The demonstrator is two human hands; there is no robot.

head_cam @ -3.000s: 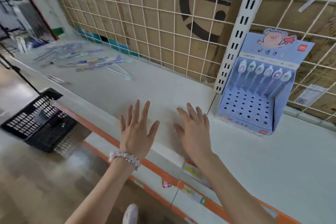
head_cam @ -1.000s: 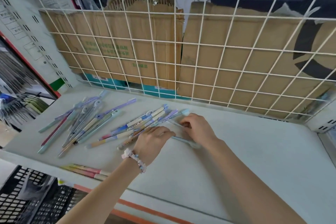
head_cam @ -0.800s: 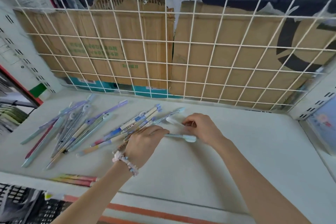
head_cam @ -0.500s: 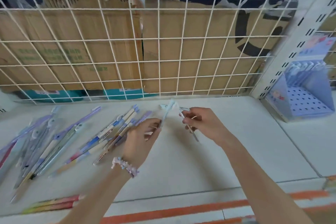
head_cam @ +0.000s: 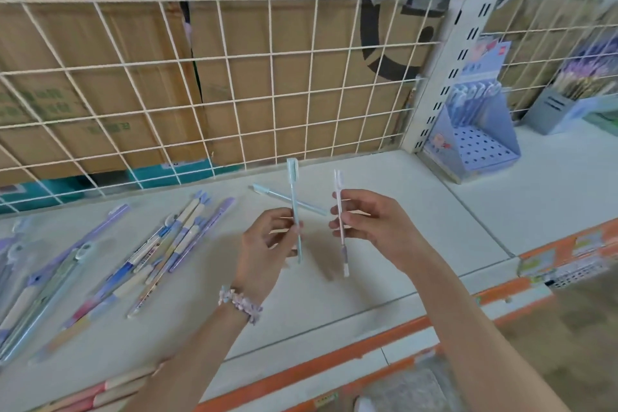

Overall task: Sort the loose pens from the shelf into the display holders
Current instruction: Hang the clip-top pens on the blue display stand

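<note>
I hold two pens upright above the shelf (head_cam: 384, 264), one in each hand. My left hand (head_cam: 267, 251) pinches a pale blue pen (head_cam: 295, 211) between thumb and fingertips about halfway down its barrel; its long axis runs nearly vertical, capped clip end up toward the wire grid (head_cam: 234, 77), lower tip pointing down toward me. My right hand (head_cam: 374, 231) pinches a white-pink pen (head_cam: 340, 221) the same way, fingers curled round the middle of the barrel, cap end up, the other end hanging below my fingers. The two pens stand just beside each other, almost parallel, not touching.

Both forearms reach in from the lower edge and converge over the shelf; my palms face each other, knuckles outward. A beaded bracelet (head_cam: 239, 303) sits on my left wrist.

Behind my hands another pale blue pen (head_cam: 287, 199) lies flat on the shelf, its long axis slanting from upper left to lower right. To the left, the loose pens (head_cam: 160, 244) lie spread in a fan, most pointing diagonally toward the back right. A few more lie at the shelf's front edge, lower left.

The blue display holder (head_cam: 481, 147) stands well apart on the neighbouring shelf section to the right, past the slotted upright (head_cam: 444, 77), with pens standing in its back row. A grey holder (head_cam: 555, 110) stands farther right.
</note>
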